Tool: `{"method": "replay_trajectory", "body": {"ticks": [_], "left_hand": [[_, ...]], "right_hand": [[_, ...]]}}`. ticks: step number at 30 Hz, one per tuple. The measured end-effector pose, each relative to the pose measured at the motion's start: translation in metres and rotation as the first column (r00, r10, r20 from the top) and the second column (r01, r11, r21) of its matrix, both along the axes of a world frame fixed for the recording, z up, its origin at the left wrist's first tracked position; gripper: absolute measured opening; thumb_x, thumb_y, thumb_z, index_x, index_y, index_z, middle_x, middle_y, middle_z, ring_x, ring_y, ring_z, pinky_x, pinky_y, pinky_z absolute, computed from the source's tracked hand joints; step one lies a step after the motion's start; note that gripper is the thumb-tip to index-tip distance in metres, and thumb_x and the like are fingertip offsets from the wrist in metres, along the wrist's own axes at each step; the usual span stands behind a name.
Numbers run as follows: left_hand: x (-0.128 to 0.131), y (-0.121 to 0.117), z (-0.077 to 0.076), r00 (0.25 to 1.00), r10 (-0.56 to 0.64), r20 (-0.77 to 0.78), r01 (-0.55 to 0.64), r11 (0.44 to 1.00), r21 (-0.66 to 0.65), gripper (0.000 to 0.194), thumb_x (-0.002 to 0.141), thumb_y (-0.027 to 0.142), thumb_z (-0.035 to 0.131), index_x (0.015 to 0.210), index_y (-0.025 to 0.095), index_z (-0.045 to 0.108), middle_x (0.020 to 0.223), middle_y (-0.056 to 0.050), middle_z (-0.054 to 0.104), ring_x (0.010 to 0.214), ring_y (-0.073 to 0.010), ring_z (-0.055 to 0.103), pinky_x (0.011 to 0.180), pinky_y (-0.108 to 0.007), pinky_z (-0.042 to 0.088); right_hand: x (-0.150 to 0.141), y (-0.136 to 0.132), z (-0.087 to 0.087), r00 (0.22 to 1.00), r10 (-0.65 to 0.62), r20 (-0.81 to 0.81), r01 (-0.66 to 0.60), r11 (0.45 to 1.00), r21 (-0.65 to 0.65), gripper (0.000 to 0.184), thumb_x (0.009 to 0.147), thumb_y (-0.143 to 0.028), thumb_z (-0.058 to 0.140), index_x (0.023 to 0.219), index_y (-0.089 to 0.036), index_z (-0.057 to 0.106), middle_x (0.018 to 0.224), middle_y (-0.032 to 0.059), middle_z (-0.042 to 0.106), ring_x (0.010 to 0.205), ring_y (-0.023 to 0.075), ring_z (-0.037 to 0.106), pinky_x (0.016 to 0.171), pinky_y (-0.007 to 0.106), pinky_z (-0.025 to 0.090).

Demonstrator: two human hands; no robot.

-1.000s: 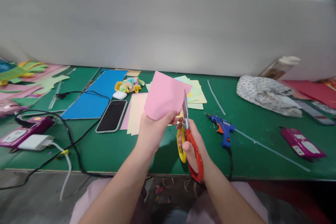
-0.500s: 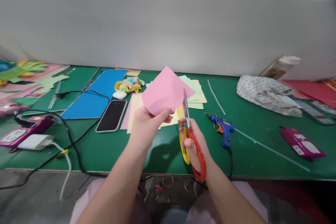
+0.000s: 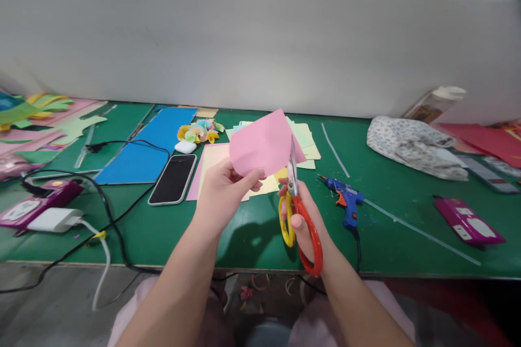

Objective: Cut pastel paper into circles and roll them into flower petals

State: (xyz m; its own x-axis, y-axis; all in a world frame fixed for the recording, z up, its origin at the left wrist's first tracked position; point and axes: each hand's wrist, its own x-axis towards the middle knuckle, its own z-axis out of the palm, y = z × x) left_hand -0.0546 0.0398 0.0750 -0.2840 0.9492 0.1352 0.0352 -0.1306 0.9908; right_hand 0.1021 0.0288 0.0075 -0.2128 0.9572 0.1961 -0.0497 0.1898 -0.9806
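As the pink paper (image 3: 260,143) swings clockwise, its rounded edge sweeps up the left, bringing fresh margin to the scissors (image 3: 291,187)! The left hand (image 3: 220,195) pinches its lower edge, sheet rising above the thumb; the right hand (image 3: 311,207) grips the scissors' handles.

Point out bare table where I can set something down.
One patch: between the glue gun, cloth and right purple box, beyond the gun's stick. Another: between phone, black cord and near edge. Crowded: the left, with charger, blue board and paper scraps.
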Motion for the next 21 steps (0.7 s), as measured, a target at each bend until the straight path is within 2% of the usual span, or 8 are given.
{"method": "replay_trajectory", "body": {"ticks": [6, 11, 16, 18, 21], "left_hand": [[-0.003, 0.004, -0.004, 0.999, -0.031, 0.022, 0.031, 0.999, 0.016, 0.01, 0.067, 0.017, 0.079, 0.07, 0.016, 0.07, 0.055, 0.004, 0.067, 0.05, -0.0087, 0.062, 0.051, -0.017, 0.051], [-0.009, 0.009, -0.009, 0.996, -0.01, 0.092, 0.004, 0.998, 0.066, 0.017, 0.069, 0.024, 0.08, 0.079, 0.015, 0.07, 0.057, 0.004, 0.065, 0.052, -0.0095, 0.063, 0.054, -0.019, 0.054], [0.002, 0.009, -0.017, 0.977, -0.024, 0.212, 0.01, 0.998, 0.068, 0.03, 0.076, 0.04, 0.074, 0.092, 0.015, 0.07, 0.078, -0.002, 0.072, 0.066, -0.0136, 0.069, 0.063, -0.025, 0.058], [0.01, 0.007, -0.018, 0.971, -0.045, 0.233, 0.035, 0.998, 0.049, 0.034, 0.074, 0.039, 0.076, 0.095, 0.014, 0.07, 0.085, -0.006, 0.073, 0.071, -0.0172, 0.07, 0.067, -0.029, 0.06], [0.019, 0.003, -0.016, 0.972, -0.023, 0.234, 0.018, 1.0, 0.026, 0.024, 0.071, 0.03, 0.078, 0.086, 0.013, 0.07, 0.078, -0.005, 0.071, 0.069, -0.0163, 0.068, 0.068, -0.029, 0.059]], "right_hand": [[0.001, 0.0, 0.001, 1.0, -0.017, -0.018, 0.017, 1.0, 0.008, 0.085, 0.061, -0.09, 0.054, 0.115, -0.025, 0.054, 0.094, 0.001, 0.048, 0.061, 0.0111, 0.041, 0.055, 0.028, 0.038], [0.001, -0.001, 0.004, 1.0, -0.021, 0.004, 0.021, 1.0, -0.012, 0.082, 0.062, -0.09, 0.054, 0.11, -0.024, 0.055, 0.09, -0.0001, 0.048, 0.058, 0.0099, 0.038, 0.051, 0.026, 0.036], [-0.004, -0.005, 0.002, 0.997, -0.041, 0.065, 0.042, 0.999, -0.015, 0.08, 0.065, -0.089, 0.051, 0.111, -0.024, 0.056, 0.09, 0.0022, 0.05, 0.062, 0.0124, 0.042, 0.051, 0.026, 0.038], [-0.006, -0.005, -0.001, 0.994, -0.027, 0.109, 0.026, 1.0, 0.012, 0.08, 0.066, -0.089, 0.05, 0.113, -0.025, 0.055, 0.092, 0.0033, 0.051, 0.064, 0.0134, 0.044, 0.051, 0.026, 0.038], [-0.007, -0.005, -0.004, 0.986, 0.005, 0.169, -0.015, 0.998, 0.06, 0.082, 0.066, -0.09, 0.048, 0.115, -0.025, 0.053, 0.092, 0.0038, 0.053, 0.061, 0.0129, 0.044, 0.053, 0.028, 0.039]]}}
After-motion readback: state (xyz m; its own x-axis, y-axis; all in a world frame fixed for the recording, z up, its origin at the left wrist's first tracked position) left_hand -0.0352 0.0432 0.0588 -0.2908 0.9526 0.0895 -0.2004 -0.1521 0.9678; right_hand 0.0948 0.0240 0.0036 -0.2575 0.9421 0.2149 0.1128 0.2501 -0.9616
